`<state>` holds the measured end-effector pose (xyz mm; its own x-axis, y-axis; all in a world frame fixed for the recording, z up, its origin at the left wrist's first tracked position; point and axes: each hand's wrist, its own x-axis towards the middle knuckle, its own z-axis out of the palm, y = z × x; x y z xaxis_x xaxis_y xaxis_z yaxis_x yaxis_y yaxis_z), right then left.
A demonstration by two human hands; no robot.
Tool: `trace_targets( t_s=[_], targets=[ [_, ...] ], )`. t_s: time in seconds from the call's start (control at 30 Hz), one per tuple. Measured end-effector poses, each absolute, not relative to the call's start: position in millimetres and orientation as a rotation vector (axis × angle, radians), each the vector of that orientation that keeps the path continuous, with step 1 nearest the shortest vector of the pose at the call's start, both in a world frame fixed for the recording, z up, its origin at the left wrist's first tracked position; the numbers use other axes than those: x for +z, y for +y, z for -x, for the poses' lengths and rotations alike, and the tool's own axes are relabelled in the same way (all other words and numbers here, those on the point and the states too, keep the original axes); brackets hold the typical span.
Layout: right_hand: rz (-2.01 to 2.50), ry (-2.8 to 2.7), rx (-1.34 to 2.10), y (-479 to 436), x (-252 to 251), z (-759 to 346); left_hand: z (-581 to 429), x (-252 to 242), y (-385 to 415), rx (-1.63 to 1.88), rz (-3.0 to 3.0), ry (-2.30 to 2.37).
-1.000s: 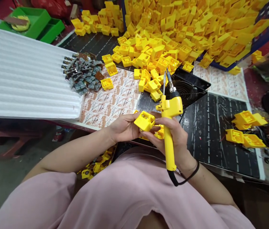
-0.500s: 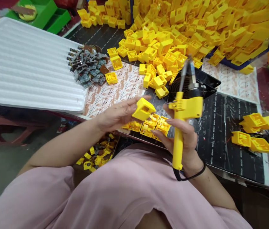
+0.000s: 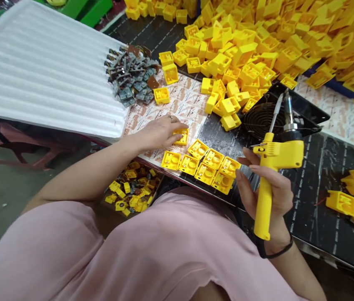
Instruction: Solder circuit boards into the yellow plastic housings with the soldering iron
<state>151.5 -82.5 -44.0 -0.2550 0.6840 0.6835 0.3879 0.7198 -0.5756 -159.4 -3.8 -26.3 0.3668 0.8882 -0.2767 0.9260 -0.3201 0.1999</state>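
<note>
I had on the bench, far left: one white ribbed foam sheet [image 3: 39, 71]. Beside it: heap of grey circuit boards [image 3: 131, 81]. Far right: pile of yellow housings [image 3: 258, 46]. Nearer: black fan [image 3: 260, 119]. Under the near edge: box of yellow scraps [image 3: 131, 194].

One view only, worn on the head. Looks forward and steeply down, past a pink lap [image 3: 164, 259], onto the near edge of a bench [image 3: 314, 209]. Close: left hand [image 3: 158, 133] and right hand [image 3: 267, 192] at mid-frame, within arm's reach. Rolled a little, with the bench edge slanting down to the right. Takes in a white tray [image 3: 39, 75] at left, a yellow pile [image 3: 273, 42] at top, floor [image 3: 4, 196] at lower left.
</note>
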Motion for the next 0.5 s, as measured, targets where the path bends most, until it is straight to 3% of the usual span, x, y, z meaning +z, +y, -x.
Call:
trace_targets(
  t_s=[0.17, 0.5],
  targets=[
    [0.856, -1.917, 0.334, -83, -41, -154, 144, -20, -4, -0.295, -2.228, 1.897],
    [0.892, -1.982, 0.335, -85, -43, -159, 134, -24, -20, -0.44, -2.265, 2.004]
  ],
)
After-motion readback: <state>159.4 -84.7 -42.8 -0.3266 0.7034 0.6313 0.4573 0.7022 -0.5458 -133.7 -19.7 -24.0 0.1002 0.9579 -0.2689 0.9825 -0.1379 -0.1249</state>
